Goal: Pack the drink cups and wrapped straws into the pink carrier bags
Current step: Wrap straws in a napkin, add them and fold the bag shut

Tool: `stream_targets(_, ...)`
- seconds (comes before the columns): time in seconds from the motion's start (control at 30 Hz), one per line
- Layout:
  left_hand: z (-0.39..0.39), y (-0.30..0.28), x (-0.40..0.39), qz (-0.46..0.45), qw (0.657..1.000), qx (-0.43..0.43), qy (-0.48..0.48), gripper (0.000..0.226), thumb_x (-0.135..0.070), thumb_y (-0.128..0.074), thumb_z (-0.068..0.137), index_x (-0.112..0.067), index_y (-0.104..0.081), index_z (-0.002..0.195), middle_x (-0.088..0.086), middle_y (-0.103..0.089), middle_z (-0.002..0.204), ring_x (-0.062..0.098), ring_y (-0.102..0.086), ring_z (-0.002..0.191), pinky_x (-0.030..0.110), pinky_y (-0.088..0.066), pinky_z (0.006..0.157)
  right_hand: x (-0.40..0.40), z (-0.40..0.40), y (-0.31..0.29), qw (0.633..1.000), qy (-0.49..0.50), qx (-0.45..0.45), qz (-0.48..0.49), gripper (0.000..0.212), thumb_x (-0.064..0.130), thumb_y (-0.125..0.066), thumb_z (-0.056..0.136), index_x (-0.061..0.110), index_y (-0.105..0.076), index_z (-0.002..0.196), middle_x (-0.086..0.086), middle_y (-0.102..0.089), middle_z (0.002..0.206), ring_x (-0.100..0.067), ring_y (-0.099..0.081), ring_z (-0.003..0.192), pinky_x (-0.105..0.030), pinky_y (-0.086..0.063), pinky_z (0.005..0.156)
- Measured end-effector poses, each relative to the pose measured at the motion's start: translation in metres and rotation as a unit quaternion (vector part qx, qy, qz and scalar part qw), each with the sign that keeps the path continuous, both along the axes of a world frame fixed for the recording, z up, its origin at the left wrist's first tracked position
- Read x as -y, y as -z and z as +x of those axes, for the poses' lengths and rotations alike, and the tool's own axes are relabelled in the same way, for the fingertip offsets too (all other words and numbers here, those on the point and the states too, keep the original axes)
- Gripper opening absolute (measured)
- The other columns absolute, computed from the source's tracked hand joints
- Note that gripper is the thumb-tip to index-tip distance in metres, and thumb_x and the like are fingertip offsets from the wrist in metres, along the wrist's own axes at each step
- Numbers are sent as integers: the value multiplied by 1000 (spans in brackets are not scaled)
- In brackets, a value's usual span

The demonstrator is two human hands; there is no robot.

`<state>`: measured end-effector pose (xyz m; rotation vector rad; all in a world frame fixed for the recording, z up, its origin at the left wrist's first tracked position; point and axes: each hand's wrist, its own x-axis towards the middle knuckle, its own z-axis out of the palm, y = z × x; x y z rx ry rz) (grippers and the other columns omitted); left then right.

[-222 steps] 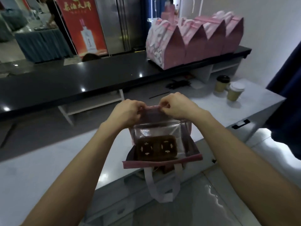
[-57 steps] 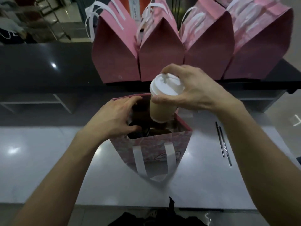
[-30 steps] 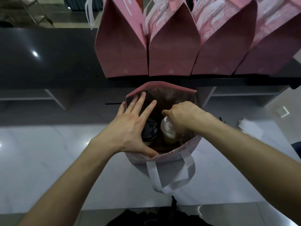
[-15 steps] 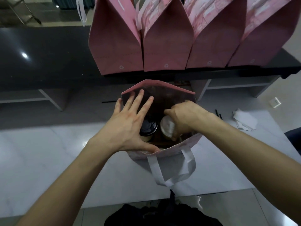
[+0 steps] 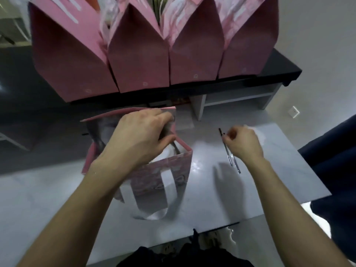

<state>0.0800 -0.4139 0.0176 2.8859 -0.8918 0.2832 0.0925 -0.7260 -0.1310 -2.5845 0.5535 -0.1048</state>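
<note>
While right hand (image 5: 243,144) near straws (image 5: 230,154)

Open pink carrier bag (image 5: 163,170) upright on pale grey counter (image 5: 212,199), white handle loop hanging down its near face. Left hand (image 5: 138,135) over the bag mouth, fingers curled on the far right rim, thumb at the right side edge; bag contents mostly hidden, only something pale visible inside. Right hand (image 5: 243,142) to the right of the bag, fingers pinching wrapped straws (image 5: 230,158) that lie on the counter, dark tips pointing away. Behind, four closed pink bags (image 5: 134,54) in a row, touching side by side, on a black shelf (image 5: 279,68). Frame somewhat motion-blurred.
</note>
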Motion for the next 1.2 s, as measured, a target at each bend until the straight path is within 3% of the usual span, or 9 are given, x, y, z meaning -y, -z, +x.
stream_targets(0.17,2,4,81,-12,1000,-3,1,45,-50,-66,104,-28,-63,143,-4,-69,128,23,-63,122,42,-51,97,35,-4,80,986,-1,-164,-23,54,56,-68,98,3,-68,109,-20,-73,109,-39,-71,106,-37,-47,76)
stream_targets(0.37,4,46,153,-39,998,-47,-25,36,-36,-72,102,-23,-68,136,-1,-70,117,23,-65,111,44,-56,94,53,10,108,981,-113,-156,-8,15,22,-63,97,9,-58,93,-19,-71,109,-40,-68,104,-34,-44,74)
stream_targets(0.47,3,97,181,-147,977,-136,-77,21,-30,-73,101,-21,-75,120,-7,-74,97,16,-70,90,39,-59,85,61,7,112,980,-145,-135,-20,11,14,-60,94,3,-63,96,-21,-73,104,-40,-69,99,-36,-43,70)
stream_targets(0.6,2,177,198,-263,885,-314,-221,12,-23,-72,103,-16,-78,110,4,-80,91,22,-77,84,35,-60,79,77,-2,114,980,-151,-128,-2,13,14,-59,92,6,-58,82,-18,-73,90,-40,-68,86,-37,-43,64)
stream_targets(0.7,8,208,211,-468,722,-421,-286,17,-23,-65,110,-11,-75,103,18,-81,104,26,-78,79,34,-61,61,91,-3,110,977,-141,-80,140,16,23,-62,97,12,-69,88,-2,-72,80,-24,-68,77,-35,-52,68)
stream_targets(0.77,20,216,220,-569,618,-445,-311,26,-26,-60,113,-7,-73,101,22,-77,108,29,-73,83,42,-66,70,97,-2,104,960,-159,-58,224,10,26,-71,97,20,-74,91,6,-74,81,-13,-69,76,-29,-53,70)
stream_targets(0.8,27,219,224,-588,595,-447,-317,28,-28,-60,113,-6,-73,103,21,-77,109,31,-73,88,46,-64,80,100,-1,102,952,-167,-56,252,9,27,-74,97,21,-75,90,7,-75,81,-9,-69,75,-26,-53,71)
stream_targets(1.07,41,227,254,-605,610,-427,-283,27,-17,-69,107,5,-75,121,22,-81,115,33,-80,104,42,-60,98,113,2,98,932,-121,-14,343,8,25,-86,92,20,-81,89,-3,-78,77,-15,-69,58,-35,-58,62)
stream_targets(1.2,47,227,261,-614,612,-424,-261,32,-13,-63,110,15,-65,125,28,-78,116,43,-77,112,38,-66,86,119,5,98,937,-159,-22,311,17,41,-81,95,25,-84,90,4,-79,77,-18,-76,68,-39,-64,69)
